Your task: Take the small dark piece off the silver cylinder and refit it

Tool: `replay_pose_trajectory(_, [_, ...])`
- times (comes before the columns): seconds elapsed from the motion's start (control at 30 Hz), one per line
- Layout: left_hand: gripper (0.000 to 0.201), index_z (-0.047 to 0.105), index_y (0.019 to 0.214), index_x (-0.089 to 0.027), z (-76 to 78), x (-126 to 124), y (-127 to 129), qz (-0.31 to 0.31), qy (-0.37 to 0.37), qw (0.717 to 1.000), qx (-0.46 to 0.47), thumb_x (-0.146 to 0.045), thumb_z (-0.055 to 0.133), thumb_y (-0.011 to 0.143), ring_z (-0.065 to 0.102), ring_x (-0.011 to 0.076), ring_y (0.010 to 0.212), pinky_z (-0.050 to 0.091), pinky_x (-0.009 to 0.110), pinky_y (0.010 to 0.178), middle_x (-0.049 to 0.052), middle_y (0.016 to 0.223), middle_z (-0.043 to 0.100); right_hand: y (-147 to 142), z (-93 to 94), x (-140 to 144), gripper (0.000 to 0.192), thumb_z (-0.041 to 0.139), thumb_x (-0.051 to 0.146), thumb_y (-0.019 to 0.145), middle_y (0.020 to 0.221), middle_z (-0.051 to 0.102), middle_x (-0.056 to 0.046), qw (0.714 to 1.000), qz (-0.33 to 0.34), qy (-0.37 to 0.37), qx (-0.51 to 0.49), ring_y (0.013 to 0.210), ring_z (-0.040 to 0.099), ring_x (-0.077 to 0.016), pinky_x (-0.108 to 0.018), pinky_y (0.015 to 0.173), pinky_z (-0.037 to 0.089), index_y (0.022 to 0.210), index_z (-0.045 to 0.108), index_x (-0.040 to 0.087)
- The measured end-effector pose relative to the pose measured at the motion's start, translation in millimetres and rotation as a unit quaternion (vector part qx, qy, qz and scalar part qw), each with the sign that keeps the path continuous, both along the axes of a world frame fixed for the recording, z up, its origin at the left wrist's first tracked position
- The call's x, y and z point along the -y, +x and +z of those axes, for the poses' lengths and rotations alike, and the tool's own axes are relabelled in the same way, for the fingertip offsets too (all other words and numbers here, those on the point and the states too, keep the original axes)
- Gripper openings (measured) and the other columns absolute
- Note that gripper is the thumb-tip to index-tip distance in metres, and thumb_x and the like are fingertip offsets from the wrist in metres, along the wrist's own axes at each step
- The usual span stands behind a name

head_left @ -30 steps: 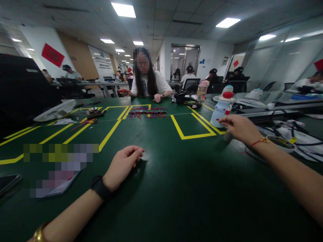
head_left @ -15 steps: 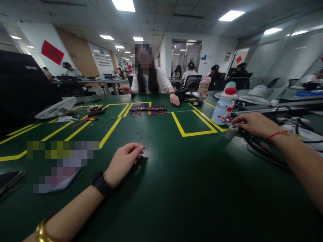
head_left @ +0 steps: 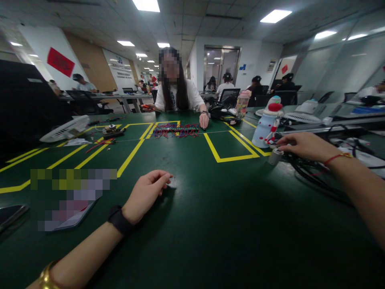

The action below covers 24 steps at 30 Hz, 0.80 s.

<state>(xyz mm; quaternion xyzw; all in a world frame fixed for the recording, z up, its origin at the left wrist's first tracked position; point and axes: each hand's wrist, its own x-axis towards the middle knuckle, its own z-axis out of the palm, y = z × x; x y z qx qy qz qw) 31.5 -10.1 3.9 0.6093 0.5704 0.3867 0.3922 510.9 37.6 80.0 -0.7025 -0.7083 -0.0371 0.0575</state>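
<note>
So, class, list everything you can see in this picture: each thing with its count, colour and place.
table: one, dark green with yellow lines, across the foreground
wire bundle: one, red and blue, far middle
snowman-shaped bottle: one, white with red cap, right
small cylinder: one, grey, by the right hand
black cables: several, right edge
desk fan: one, white, far left
phone: one, dark, lower left
person opposite: one, white shirt, far side
left hand: fingers curled, resting on the table
right hand: fingertips at the small cylinder

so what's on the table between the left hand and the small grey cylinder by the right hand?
Nothing: in the head view only bare green table runs from the left hand to the small grey cylinder at the right hand.
</note>
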Motion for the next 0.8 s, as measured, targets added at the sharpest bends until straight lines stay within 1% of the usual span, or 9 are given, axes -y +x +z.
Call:
replay_pose_trajectory(0.13, [0.032, 0.063, 0.089, -0.017, 2.9, 1, 1, 0.002, -0.001, 1.000, -0.003, -0.045, 0.055, 0.076, 0.048, 0.0115, 0.059, 0.038, 0.021, 0.051, 0.000, 0.071, 0.057, -1, -1.3, -1, 0.028, 0.055, 0.039, 0.077, 0.090, 0.066, -0.007, 1.000, -0.010, -0.014, -0.015, 0.082, 0.057, -0.0175, -0.028, 0.074, 0.038, 0.088, 0.069, 0.017])
replay_pose_trajectory(0.23, [0.032, 0.064, 0.089, -0.017, 4.0, 1, 1, 0.001, 0.002, 1.000, -0.005, -0.046, 0.055, 0.076, 0.048, 0.0115, 0.059, 0.038, 0.022, 0.052, 0.000, 0.071, 0.057, 0, -3.3, 1, 0.031, 0.056, 0.037, 0.076, 0.099, 0.065, -0.007, 0.999, 0.010, -0.026, -0.046, 0.087, 0.058, -0.0162, -0.027, 0.078, 0.039, 0.097, 0.067, 0.018])
replay_pose_trajectory(0.33, [0.033, 0.064, 0.089, -0.018, 2.8, 1, 0, -0.003, 0.001, 1.000, -0.005, -0.046, 0.055, 0.075, 0.048, 0.0115, 0.057, 0.038, 0.023, 0.052, -0.001, 0.070, 0.056, 0, -6.6, 2, 0.050, 0.067, 0.041, 0.065, 0.105, 0.063, -0.011, 0.994, 0.020, -0.035, -0.099, 0.089, 0.058, -0.0177, -0.027, 0.076, 0.041, 0.108, 0.063, 0.016])
replay_pose_trajectory(0.4, [0.034, 0.064, 0.089, -0.018, 1.4, 0, 0, -0.003, 0.001, 1.000, -0.003, -0.047, 0.055, 0.075, 0.048, 0.0115, 0.057, 0.037, 0.023, 0.052, -0.001, 0.070, 0.056, -2, -9.9, 2, 0.052, 0.071, 0.040, 0.060, 0.102, 0.063, -0.012, 0.994, 0.012, -0.025, -0.108, 0.086, 0.058, -0.0188, -0.028, 0.074, 0.042, 0.104, 0.063, 0.013])
replay_pose_trajectory(0.47, [0.034, 0.064, 0.089, -0.018, 0.6, 0, 0, -0.002, 0.003, 1.000, -0.003, -0.047, 0.055, 0.075, 0.049, 0.0116, 0.057, 0.037, 0.022, 0.052, -0.001, 0.070, 0.056, -12, -13.6, 0, 0.048, 0.069, 0.040, 0.062, 0.097, 0.064, -0.010, 0.995, 0.012, -0.011, -0.101, 0.084, 0.058, -0.0183, -0.029, 0.074, 0.042, 0.101, 0.063, 0.014])
replay_pose_trajectory(0.53, [0.033, 0.064, 0.088, -0.018, 0.9, 0, 0, -0.001, 0.006, 1.000, -0.009, -0.048, 0.055, 0.075, 0.049, 0.0115, 0.057, 0.037, 0.022, 0.051, -0.001, 0.069, 0.056, -33, -18.1, 1, 0.047, 0.065, 0.043, 0.067, 0.097, 0.063, -0.009, 0.991, 0.039, 0.012, -0.125, 0.082, 0.058, -0.0172, -0.029, 0.075, 0.043, 0.104, 0.062, 0.015])
replay_pose_trajectory(0.6, [0.033, 0.063, 0.088, -0.018, 2.2, 1, 1, -0.003, 0.005, 1.000, -0.021, -0.047, 0.053, 0.076, 0.048, 0.0111, 0.055, 0.036, 0.022, 0.050, -0.001, 0.068, 0.056, -67, -23.8, 8, 0.047, 0.061, 0.044, 0.072, 0.100, 0.062, -0.008, 0.977, 0.093, 0.041, -0.187, 0.082, 0.058, -0.0159, -0.030, 0.075, 0.045, 0.109, 0.060, 0.016])
replay_pose_trajectory(0.67, [0.033, 0.063, 0.088, -0.018, 3.8, 2, 3, -0.004, 0.004, 1.000, -0.029, -0.047, 0.052, 0.078, 0.047, 0.0107, 0.054, 0.035, 0.022, 0.050, -0.001, 0.068, 0.055, -112, -31.3, 23, 0.043, 0.057, 0.041, 0.077, 0.105, 0.061, -0.007, 0.948, 0.163, 0.058, -0.266, 0.084, 0.057, -0.0147, -0.030, 0.075, 0.047, 0.113, 0.057, 0.018])
replay_pose_trajectory(0.8, [0.033, 0.063, 0.088, -0.018, 5.2, 2, 4, -0.009, 0.007, 0.999, -0.032, -0.047, 0.053, 0.077, 0.047, 0.0111, 0.055, 0.035, 0.022, 0.050, -0.002, 0.067, 0.056, -201, -50.2, 64, 0.033, 0.055, 0.028, 0.080, 0.111, 0.056, -0.006, 0.880, 0.326, 0.019, -0.346, 0.096, 0.054, -0.0133, -0.030, 0.084, 0.046, 0.112, 0.057, 0.021])
